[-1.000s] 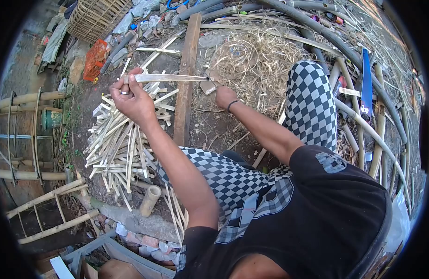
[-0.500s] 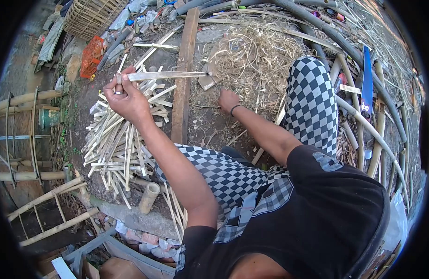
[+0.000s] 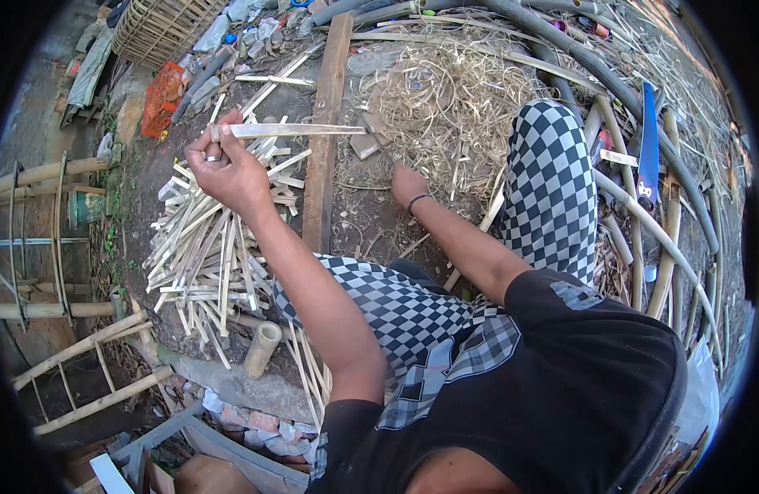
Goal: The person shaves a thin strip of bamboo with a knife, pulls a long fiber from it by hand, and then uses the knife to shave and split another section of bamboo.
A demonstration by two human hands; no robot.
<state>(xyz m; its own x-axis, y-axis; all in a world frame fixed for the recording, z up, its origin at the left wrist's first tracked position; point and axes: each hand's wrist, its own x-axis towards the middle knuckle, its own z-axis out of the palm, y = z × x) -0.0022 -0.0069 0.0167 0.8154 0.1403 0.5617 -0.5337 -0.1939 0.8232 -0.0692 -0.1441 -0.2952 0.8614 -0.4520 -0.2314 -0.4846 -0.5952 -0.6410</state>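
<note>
My left hand (image 3: 229, 171) pinches one end of a pale bamboo strip (image 3: 293, 130), which stretches right across a wooden beam (image 3: 320, 160). The strip's far end meets a dark blade (image 3: 372, 125) beside a small flat block (image 3: 366, 146). Just below and right of the block, my right hand (image 3: 407, 183) is closed around something I cannot make out. Beneath my left hand lies a heap of split bamboo strips (image 3: 202, 255). Curly shavings (image 3: 445, 107) are piled above my right hand.
A blue saw (image 3: 649, 144) stands at the right among bamboo poles (image 3: 663, 235). A short bamboo piece (image 3: 263, 350) is near the strips. An orange crate (image 3: 161, 100) and a woven basket (image 3: 161, 33) are at the upper left.
My left hand has shifted slightly right with the strip. My right hand has moved a little right and down.
</note>
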